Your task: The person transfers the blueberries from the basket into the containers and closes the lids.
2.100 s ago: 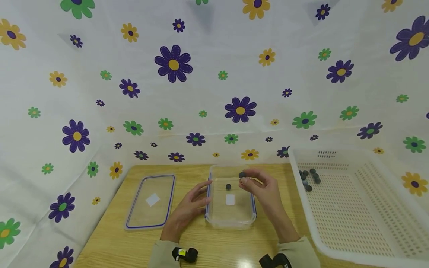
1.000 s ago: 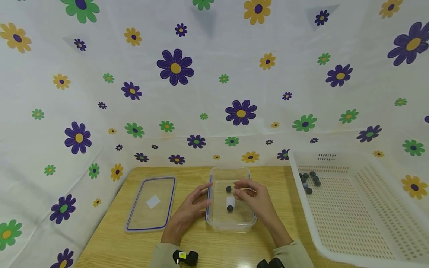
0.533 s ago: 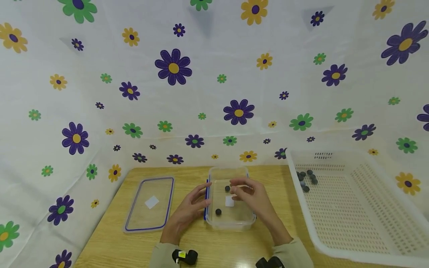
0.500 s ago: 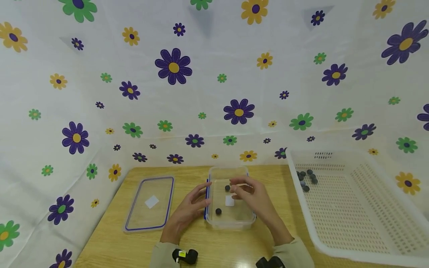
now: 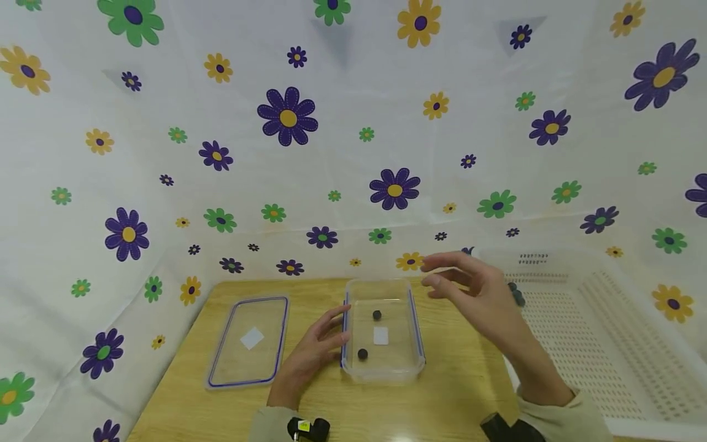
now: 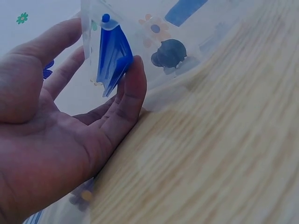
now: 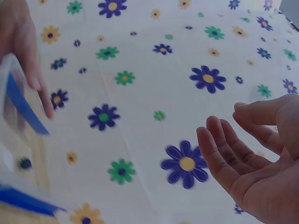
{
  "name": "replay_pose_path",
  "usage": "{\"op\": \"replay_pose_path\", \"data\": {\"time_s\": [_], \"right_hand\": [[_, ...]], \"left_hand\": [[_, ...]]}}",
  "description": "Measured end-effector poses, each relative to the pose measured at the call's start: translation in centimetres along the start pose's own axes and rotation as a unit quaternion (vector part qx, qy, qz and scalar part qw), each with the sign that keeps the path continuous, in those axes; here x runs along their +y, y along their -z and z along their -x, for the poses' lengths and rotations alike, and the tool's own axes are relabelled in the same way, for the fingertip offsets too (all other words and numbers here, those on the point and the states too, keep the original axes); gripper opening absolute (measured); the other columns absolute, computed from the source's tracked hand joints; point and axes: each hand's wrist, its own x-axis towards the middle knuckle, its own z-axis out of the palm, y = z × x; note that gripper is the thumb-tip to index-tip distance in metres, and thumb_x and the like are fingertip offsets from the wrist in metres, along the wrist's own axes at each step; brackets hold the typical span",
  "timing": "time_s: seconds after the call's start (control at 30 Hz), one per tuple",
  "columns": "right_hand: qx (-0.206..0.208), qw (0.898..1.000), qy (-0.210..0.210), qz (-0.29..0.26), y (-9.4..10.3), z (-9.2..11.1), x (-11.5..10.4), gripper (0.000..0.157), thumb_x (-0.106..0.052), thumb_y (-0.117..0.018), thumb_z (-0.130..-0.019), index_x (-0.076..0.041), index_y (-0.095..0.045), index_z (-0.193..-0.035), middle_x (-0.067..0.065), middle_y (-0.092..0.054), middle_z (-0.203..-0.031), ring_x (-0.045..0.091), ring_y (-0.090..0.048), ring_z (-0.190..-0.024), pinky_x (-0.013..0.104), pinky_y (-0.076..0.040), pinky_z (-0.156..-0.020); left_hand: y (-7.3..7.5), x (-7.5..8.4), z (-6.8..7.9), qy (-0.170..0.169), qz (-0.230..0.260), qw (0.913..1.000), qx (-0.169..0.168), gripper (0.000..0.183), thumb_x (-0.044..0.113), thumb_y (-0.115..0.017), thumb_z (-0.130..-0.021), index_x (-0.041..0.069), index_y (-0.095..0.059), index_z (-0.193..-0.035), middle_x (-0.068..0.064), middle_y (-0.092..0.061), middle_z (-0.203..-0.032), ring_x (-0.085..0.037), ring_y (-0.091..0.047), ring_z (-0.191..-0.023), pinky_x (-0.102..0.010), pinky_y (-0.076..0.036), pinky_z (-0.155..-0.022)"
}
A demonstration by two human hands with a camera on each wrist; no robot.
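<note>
My left hand [image 5: 313, 351] rests its fingertips and thumb against the left wall of a clear plastic food container [image 5: 386, 371]. Close up in the left wrist view, the fingers lie around its blue side clip [image 6: 112, 58]. Inside the container are two blueberries, one toward the back [image 5: 377, 315] and one at the front left [image 5: 362, 354]. Between the container and a white basket [image 5: 585, 344], my right hand [image 5: 488, 304] hovers above the table, fingers loosely bent with nothing between them. Several blueberries [image 5: 517, 294] lie in the basket's left side, partly hidden behind that hand.
The container's lid [image 5: 248, 362], edged with a blue seal, lies flat on the wooden table [image 5: 442, 393] to the left. A flower-printed white cloth [image 5: 342, 202] hangs behind and along the left side.
A blueberry pinched by my right hand has been released into the container and has rolled to the front left. That hand has then swung right, toward the basket. My left hand stays put.
</note>
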Motion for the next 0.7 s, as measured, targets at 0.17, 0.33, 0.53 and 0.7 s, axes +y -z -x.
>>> {"op": "replay_pose_path", "data": {"time_s": [0.17,0.33,0.53,0.7], "right_hand": [[0.028,0.994,0.021,0.105,3.7,-0.7,0.2,0.029,-0.005,-0.067,-0.099,-0.004,-0.066,-0.128,0.013,-0.067,-0.122,0.013,-0.072,-0.096,0.024,-0.058,-0.081],[0.057,0.987,0.031,0.15,6.6,-1.0,2.1,0.033,-0.003,-0.068,-0.098,-0.003,-0.065,-0.132,0.014,-0.067,-0.122,0.002,-0.069,-0.1,0.016,-0.055,-0.08],[0.077,0.982,0.024,0.172,9.3,-1.4,4.9,0.033,-0.001,-0.065,-0.099,0.0,-0.063,-0.132,0.008,-0.066,-0.121,-0.003,-0.066,-0.099,0.013,-0.054,-0.077],[0.1,0.981,-0.002,0.169,10.7,-1.6,6.9,0.033,-0.004,-0.064,-0.1,0.004,-0.061,-0.132,0.002,-0.064,-0.122,-0.005,-0.064,-0.099,0.012,-0.054,-0.076]], "left_hand": [[-0.1,0.0,0.2,-0.002,0.001,1.0,-0.002,0.063,0.01,-0.065,-0.101,0.021,-0.039,-0.159,-0.018,-0.031,-0.162,-0.036,-0.045,-0.139,-0.051,-0.05,-0.102],[0.0,-0.2,0.3,0.004,0.0,1.0,0.004,0.063,0.011,-0.066,-0.101,0.021,-0.041,-0.158,-0.017,-0.033,-0.162,-0.036,-0.046,-0.138,-0.051,-0.051,-0.101],[0.1,-0.2,0.2,0.007,-0.003,1.0,0.005,0.064,0.012,-0.067,-0.1,0.022,-0.041,-0.158,-0.017,-0.031,-0.163,-0.036,-0.046,-0.138,-0.05,-0.051,-0.101],[0.2,-0.1,0.1,0.005,-0.002,1.0,0.003,0.063,0.011,-0.067,-0.1,0.022,-0.042,-0.157,-0.015,-0.032,-0.163,-0.035,-0.047,-0.137,-0.048,-0.052,-0.099]]}}
